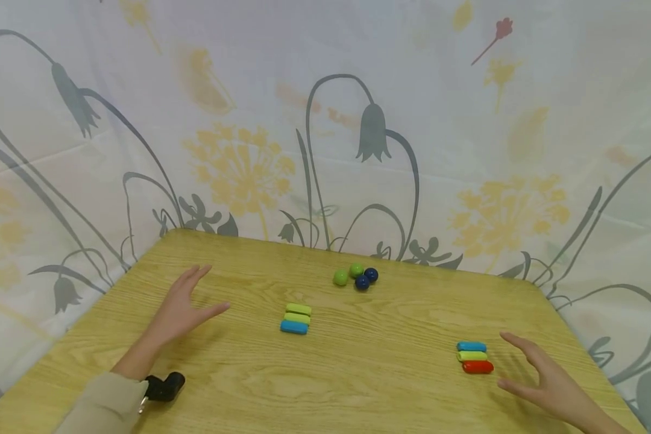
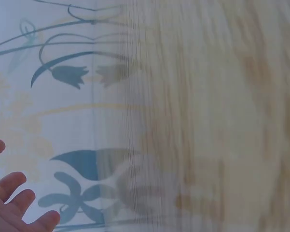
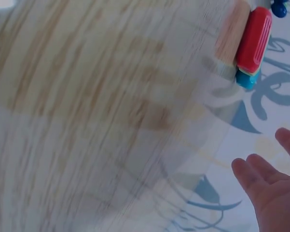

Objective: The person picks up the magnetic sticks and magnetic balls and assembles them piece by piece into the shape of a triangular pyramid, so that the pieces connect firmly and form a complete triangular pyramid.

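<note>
My left hand (image 1: 180,312) hovers at the left with spread fingers and holds nothing. To its right lies a row of short rounded bars: a blue bar (image 1: 294,327) in front and two yellow-green bars (image 1: 298,317) behind it. My right hand (image 1: 548,377), thumb and fingers apart, is just right of a second row. That row has a blue bar (image 1: 471,346), a yellow-green bar (image 1: 472,357) and a ridged red bar (image 1: 478,367), the red one nearest me. In the right wrist view the red bar (image 3: 254,41) stands out above the right hand's fingers (image 3: 251,176).
Two green balls (image 1: 340,278) and two dark blue balls (image 1: 362,283) sit close together toward the back of the wood-grain table (image 1: 358,374). A flower-printed cloth (image 1: 439,60) hangs behind the table. A black device (image 1: 165,387) is strapped at the left wrist.
</note>
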Demonstrator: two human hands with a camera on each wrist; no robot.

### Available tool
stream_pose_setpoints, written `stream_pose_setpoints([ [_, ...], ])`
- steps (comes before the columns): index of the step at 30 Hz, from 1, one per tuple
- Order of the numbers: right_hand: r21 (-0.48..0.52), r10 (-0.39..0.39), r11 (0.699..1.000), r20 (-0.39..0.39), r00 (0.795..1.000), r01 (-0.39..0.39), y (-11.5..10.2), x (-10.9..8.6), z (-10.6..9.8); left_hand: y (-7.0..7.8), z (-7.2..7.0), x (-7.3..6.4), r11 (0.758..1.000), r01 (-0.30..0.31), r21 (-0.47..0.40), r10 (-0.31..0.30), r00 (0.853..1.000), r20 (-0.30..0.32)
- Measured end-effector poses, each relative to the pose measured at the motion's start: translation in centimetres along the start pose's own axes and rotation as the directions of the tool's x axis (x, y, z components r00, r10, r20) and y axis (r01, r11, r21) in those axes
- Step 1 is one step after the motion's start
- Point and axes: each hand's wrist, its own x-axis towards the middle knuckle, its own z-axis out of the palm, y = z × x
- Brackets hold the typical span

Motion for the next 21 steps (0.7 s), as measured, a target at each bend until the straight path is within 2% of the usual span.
stream_pose_setpoints([
  [11,-0.041,-0.108,0.994,-0.072,0.992,0.105,0.0,0.3,0.4,1.6,1.8,1.3,0.997,-0.026,-0.070,0.023,0.998,-0.051],
  [17,-0.039,-0.182,0.983,-0.090,0.979,0.179,0.4,0.3,0.8,2.7,2.6,2.0,0.992,-0.017,-0.127,0.012,0.999,-0.039],
  [21,-0.033,-0.201,0.979,-0.085,0.976,0.199,0.5,0.4,0.9,3.3,3.2,2.4,0.987,-0.016,-0.163,0.013,1.000,-0.024],
])
